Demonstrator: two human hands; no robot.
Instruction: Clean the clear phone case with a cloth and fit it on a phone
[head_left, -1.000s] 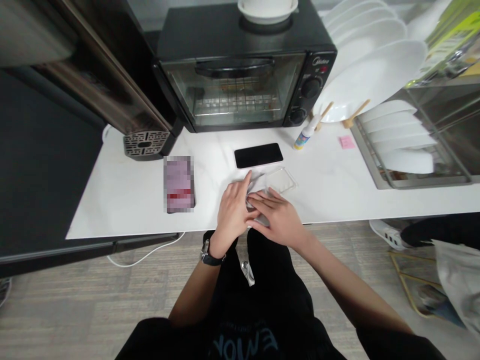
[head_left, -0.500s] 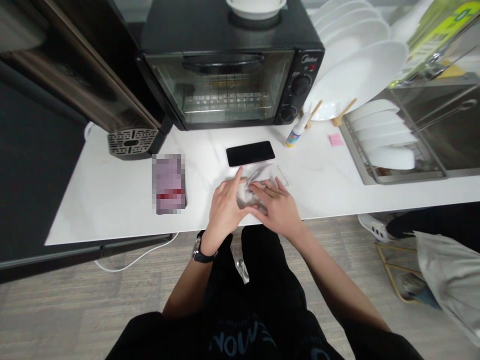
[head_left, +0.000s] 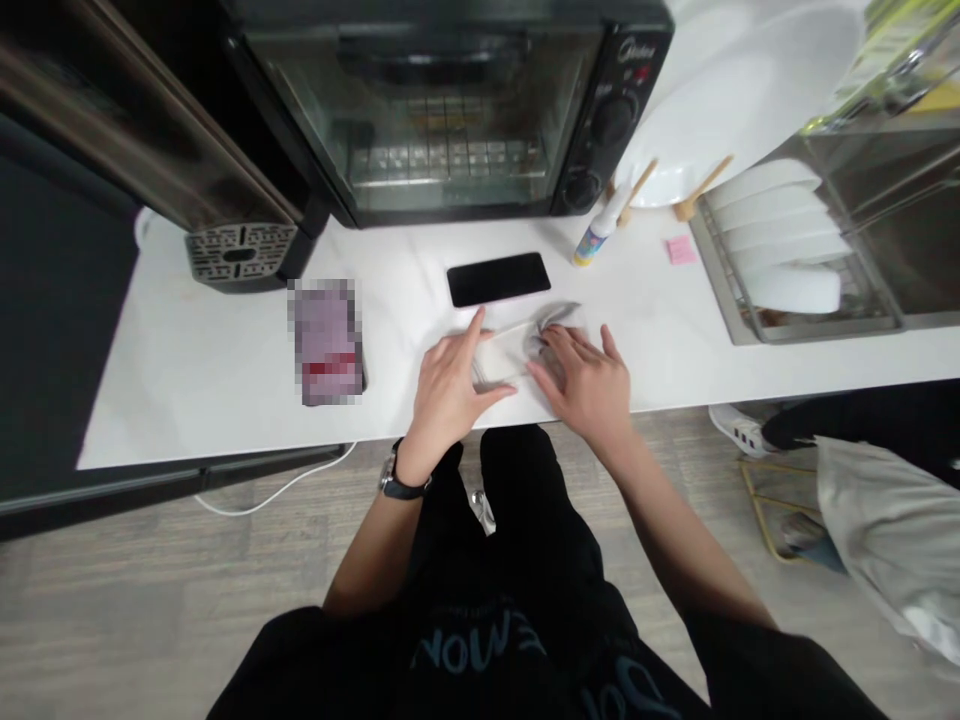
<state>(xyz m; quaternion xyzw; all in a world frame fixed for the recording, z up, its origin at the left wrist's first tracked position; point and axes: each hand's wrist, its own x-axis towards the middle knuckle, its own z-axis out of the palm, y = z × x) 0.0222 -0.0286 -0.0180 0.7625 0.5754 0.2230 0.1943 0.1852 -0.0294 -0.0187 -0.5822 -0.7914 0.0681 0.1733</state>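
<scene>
Head view, nearest first: we see a dark-strapped watch [head_left: 407, 490] on the left wrist, close to the front edge of the white counter [head_left: 405, 300]. Just beyond, the left hand [head_left: 448, 382] lies with thumb and fingers spread wide around the left end of a clear case [head_left: 501, 357], which is flat on the counter. At the case's right end we find the right hand [head_left: 589, 385], its fingers bent down onto a crumpled grey cloth [head_left: 564, 317]; we cannot tell whether they pinch it or only press it. Well to the left sits a purple thing [head_left: 326, 335], blurred into blocks. A little farther, we have a phone [head_left: 499, 279], dark screen up, near the case. Right of it are a spray bottle [head_left: 595, 238], upright, and a pink note [head_left: 681, 250]. Farthest, we see a black oven [head_left: 450, 140], with white plates [head_left: 742, 90] standing to its right.
</scene>
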